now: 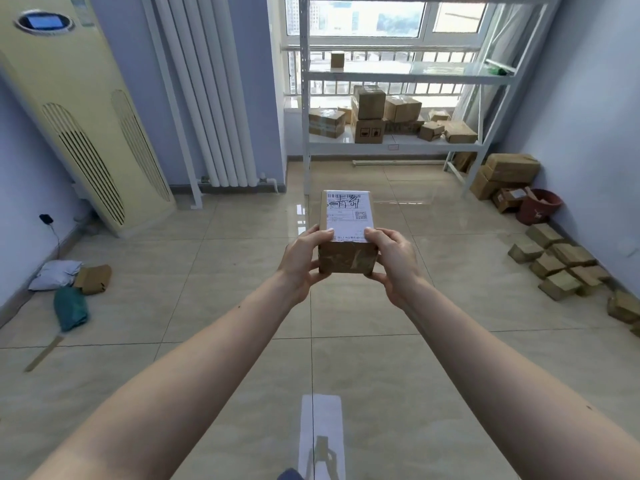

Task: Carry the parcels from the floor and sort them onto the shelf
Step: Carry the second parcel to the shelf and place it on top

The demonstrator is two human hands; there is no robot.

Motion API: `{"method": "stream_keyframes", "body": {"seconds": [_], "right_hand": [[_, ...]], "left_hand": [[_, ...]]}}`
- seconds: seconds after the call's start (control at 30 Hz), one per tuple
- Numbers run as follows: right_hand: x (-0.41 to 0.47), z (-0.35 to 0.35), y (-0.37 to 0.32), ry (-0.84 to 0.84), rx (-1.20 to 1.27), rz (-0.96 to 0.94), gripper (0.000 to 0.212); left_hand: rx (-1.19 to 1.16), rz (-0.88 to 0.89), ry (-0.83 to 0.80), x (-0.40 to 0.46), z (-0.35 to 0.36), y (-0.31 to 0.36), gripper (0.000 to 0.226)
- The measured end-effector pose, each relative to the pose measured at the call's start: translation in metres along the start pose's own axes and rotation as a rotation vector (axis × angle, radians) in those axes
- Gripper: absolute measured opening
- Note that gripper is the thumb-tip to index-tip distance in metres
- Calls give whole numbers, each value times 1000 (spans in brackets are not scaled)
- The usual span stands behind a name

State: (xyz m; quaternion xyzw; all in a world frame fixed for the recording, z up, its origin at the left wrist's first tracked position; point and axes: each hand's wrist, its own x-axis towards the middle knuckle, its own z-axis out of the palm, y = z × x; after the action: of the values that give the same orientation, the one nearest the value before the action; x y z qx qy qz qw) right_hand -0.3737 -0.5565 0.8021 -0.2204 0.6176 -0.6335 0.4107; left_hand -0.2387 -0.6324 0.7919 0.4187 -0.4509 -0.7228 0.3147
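Note:
A small brown cardboard parcel with a white shipping label on top is held out in front of me, above the tiled floor. My left hand grips its left side and my right hand grips its right side, thumbs on the label's near edge. Ahead stands a white metal shelf in front of the window. Its lower level carries several cardboard boxes, and one small box sits on the level above.
Several small brown parcels lie on the floor along the right wall, with bigger boxes and a red bucket beside the shelf. Soft bags lie at the left near a standing air conditioner. A white radiator lines the back wall.

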Motion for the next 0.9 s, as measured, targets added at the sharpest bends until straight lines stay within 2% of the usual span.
{"method": "stream_keyframes", "body": {"seconds": [0.13, 0.37, 0.53, 0.9], "right_hand": [[70, 23, -13, -15, -1, -1, 30], [191, 60, -45, 22, 19, -47, 29], [269, 84, -69, 47, 35, -57, 13], [465, 105, -105, 53, 28, -62, 22]], "left_hand": [[21, 17, 9, 68, -6, 26, 41], [59, 39, -25, 193, -9, 85, 65], [67, 46, -51, 273, -7, 123, 68], [66, 45, -66, 465, 16, 177, 60]]}}
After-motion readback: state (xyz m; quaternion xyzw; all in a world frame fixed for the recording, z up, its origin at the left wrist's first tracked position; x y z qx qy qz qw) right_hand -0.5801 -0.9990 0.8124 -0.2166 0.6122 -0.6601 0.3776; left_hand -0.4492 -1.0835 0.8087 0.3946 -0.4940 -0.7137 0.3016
